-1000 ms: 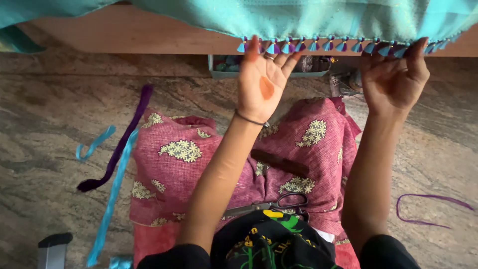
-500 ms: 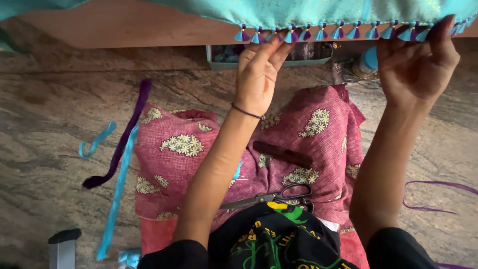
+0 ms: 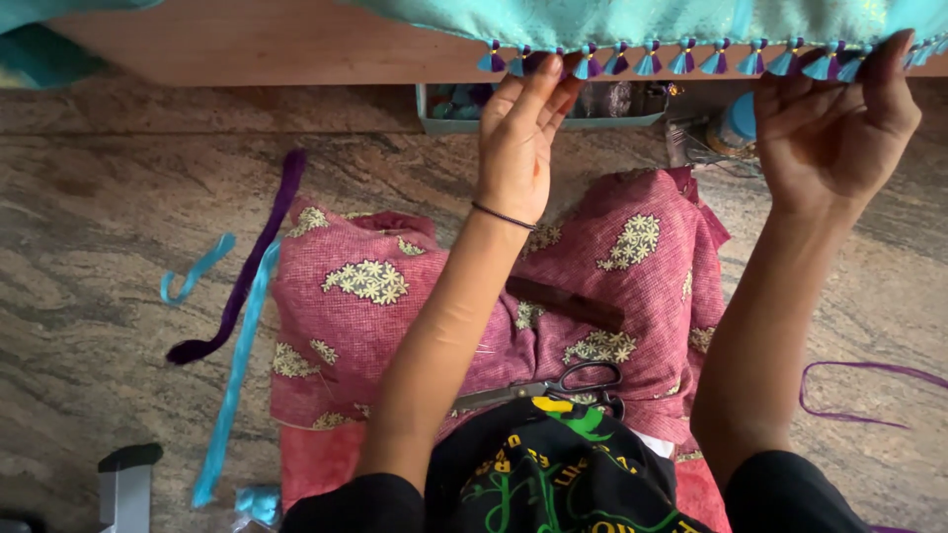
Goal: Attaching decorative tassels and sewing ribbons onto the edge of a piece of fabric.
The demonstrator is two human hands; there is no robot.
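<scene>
Head view: both hands are reaching up to the tasselled hem of a turquoise cloth (image 3: 632, 20) that is hanging over the wooden table edge (image 3: 247, 44) at the top. Left hand (image 3: 518, 148) is pinching the hem at a blue-and-purple tassel (image 3: 553, 61), fingers closed on it, a thin band on the wrist. Right hand (image 3: 834, 128) is gripping the hem further right, thumb on the front, fingers curled behind the tassel row. Pink patterned fabric (image 3: 375, 286) is lying on the stone floor (image 3: 89, 296) below the arms, black-handled scissors (image 3: 553, 385) resting on its near edge. Purple ribbon (image 3: 247, 276) and light blue ribbon (image 3: 237, 375) are lying just off its left edge. A teal tray (image 3: 513, 120) is sitting under the table.
</scene>
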